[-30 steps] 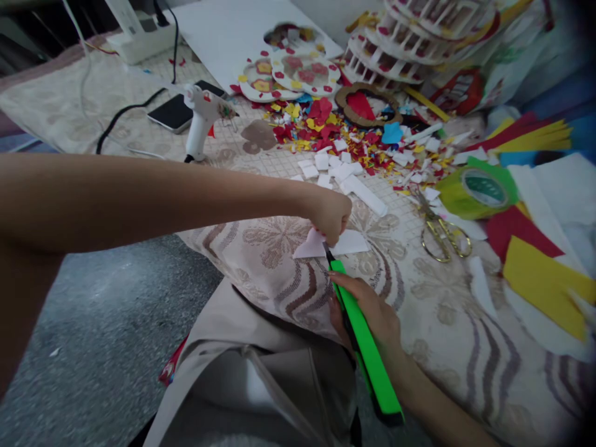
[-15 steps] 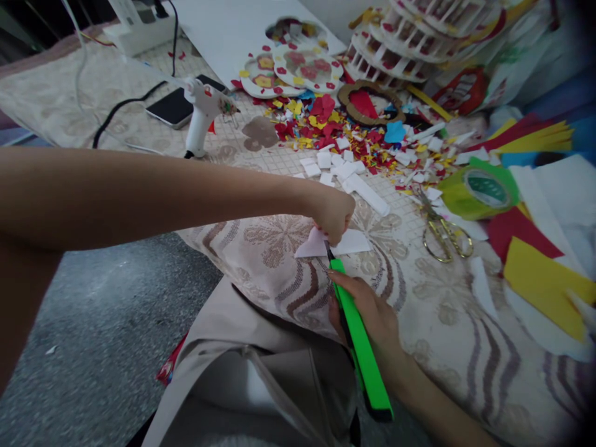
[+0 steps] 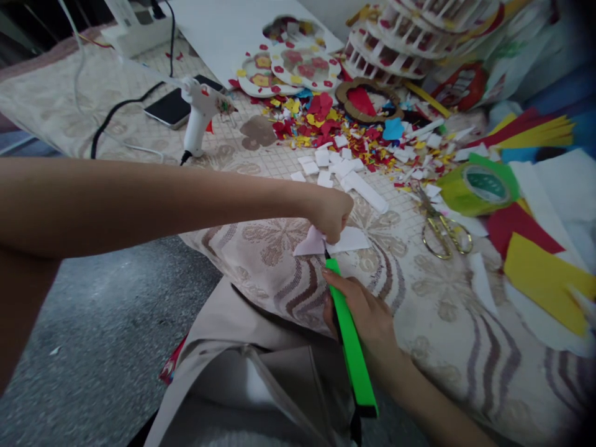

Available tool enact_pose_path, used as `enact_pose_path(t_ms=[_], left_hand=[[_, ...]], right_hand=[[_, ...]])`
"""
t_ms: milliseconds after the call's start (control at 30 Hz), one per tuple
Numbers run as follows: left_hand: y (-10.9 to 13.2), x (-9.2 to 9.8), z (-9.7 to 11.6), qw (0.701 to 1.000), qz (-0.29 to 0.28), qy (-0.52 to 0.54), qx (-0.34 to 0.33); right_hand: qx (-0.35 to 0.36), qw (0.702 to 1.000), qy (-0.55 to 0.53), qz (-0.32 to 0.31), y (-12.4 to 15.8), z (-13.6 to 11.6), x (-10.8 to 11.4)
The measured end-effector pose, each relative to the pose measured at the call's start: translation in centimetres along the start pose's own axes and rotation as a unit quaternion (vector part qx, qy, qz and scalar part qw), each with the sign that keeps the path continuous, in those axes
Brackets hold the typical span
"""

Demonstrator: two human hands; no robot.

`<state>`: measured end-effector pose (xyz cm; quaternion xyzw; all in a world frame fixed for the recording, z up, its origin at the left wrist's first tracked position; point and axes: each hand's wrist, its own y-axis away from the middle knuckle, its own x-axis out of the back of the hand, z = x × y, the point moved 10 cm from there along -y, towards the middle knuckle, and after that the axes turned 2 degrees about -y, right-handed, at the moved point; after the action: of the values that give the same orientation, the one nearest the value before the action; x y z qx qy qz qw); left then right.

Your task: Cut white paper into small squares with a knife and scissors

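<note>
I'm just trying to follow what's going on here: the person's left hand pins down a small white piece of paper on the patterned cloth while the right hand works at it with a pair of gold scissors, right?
Not quite. The head view shows the right hand gripping a bright green utility knife, blade tip at the small white piece of paper. The gold scissors lie untouched on the patterned cloth. The left hand does pin the paper.

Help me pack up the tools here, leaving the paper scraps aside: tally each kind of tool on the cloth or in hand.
Green utility knife, held in the right hand: 1
White glue gun: 1
Gold scissors: 1
Green roll of tape: 1
Total: 4

The left hand holds down the white piece being cut, not a tool.
</note>
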<state>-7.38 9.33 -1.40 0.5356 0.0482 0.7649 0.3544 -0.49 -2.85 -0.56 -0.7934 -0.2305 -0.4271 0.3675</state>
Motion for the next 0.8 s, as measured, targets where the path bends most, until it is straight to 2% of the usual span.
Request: enact_pose_path(t_ms=[333, 533, 700, 800], left_hand=[[-0.2, 0.0, -0.3, 1.000, 0.002, -0.015, 0.015], [-0.3, -0.1, -0.3, 1.000, 0.000, -0.003, 0.007], [-0.2, -0.1, -0.4, 1.000, -0.007, 0.013, 0.012], [-0.3, -0.2, -0.5, 1.000, -0.019, 0.007, 0.019]], right_hand=[[0.002, 1.000, -0.003, 0.018, 0.5, -0.3, 0.5], [-0.045, 0.998, -0.037, -0.018, 1.8, 0.0, 0.2], [-0.086, 0.994, -0.058, 0.035, 4.1, 1.1, 1.8], [-0.108, 0.985, -0.124, 0.046, 5.2, 2.7, 2.2]])
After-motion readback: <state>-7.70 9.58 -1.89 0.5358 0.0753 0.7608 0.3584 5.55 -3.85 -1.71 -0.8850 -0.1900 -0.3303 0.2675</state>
